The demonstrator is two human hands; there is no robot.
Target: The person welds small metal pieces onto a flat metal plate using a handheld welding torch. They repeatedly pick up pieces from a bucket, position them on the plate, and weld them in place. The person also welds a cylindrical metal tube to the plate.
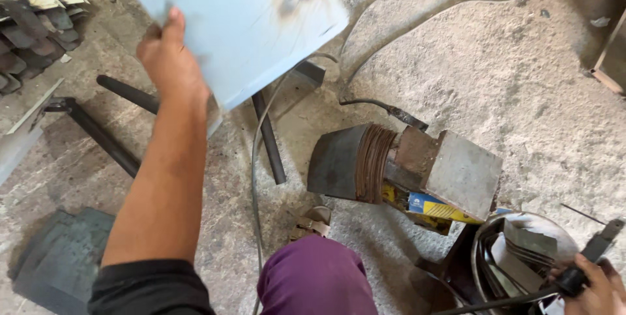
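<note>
My left hand [168, 57] grips the lower left edge of a pale blue flat metal sheet [241, 25], held up above the concrete floor. A blurred dark patch shows near the sheet's top edge. My right hand [596, 289] is at the bottom right corner, closed around a black handle with a cable [577, 276], likely an electrode holder. It hovers over a round metal bowl [486, 237] holding several metal scraps. My knee in purple cloth [316, 279] is at bottom centre.
A heavy metal block with a rusty coil [375, 162] lies on the floor, with a grey steel block [463, 175] and a yellow-blue box [433, 207] beside it. Black bars [267, 135] and a cable [254, 184] cross the floor. Stacked metal pieces [29, 28] sit top left.
</note>
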